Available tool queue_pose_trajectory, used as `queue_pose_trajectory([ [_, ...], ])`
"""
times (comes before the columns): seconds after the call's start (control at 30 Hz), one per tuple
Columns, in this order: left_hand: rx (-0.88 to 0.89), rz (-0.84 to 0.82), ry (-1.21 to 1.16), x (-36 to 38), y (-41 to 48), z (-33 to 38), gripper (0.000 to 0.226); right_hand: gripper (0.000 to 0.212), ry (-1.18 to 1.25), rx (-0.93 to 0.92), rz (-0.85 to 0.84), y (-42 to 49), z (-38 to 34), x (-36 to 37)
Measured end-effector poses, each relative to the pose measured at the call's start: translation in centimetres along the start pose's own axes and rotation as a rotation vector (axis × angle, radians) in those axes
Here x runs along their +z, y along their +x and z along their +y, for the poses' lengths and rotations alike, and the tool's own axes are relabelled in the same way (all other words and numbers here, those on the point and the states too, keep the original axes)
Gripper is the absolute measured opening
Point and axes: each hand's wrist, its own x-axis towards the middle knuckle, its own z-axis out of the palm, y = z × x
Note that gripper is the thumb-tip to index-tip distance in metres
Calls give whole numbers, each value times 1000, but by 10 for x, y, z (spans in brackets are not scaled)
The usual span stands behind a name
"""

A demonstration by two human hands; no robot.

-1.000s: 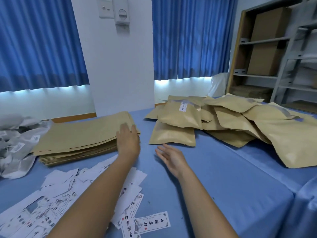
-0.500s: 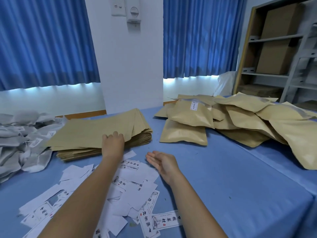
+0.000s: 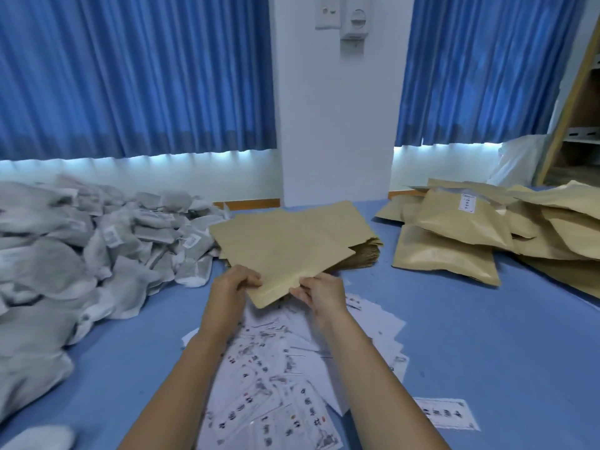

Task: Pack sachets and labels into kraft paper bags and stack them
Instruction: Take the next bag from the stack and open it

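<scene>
An empty flat kraft paper bag is lifted off the stack of flat bags in the middle of the blue table. My left hand pinches its near left edge and my right hand pinches its near right edge. White printed labels lie scattered under my forearms. A heap of grey-white sachets covers the left side. Filled kraft bags are piled at the right.
The blue table shows bare cloth at the front right, with a single label lying there. A white pillar and blue curtains stand behind. A wooden shelf is at the far right edge.
My left hand has lifted one bag from the stack's front, and my right hand came over and took its other edge. The camera has turned left, showing the sachet heap.
</scene>
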Motion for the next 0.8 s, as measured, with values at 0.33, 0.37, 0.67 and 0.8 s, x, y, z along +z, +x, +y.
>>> queue_pose_trajectory([
  [0.33, 183, -138, -5, -8, -8, -19, 31, 12, 78, -33, 13, 1, 34, 44],
  [0.37, 198, -133, -7, -7, -7, -19, 30, 11, 69, -21, 25, 3, 34, 42],
  [0.67, 188, -104, -23, -7, -7, -25, 18, 19, -109, -86, 21, 2, 40, 39],
  [0.8, 96, -90, -115, -5, -9, -28, 18, 21, -189, -129, 5, 4, 40, 37],
])
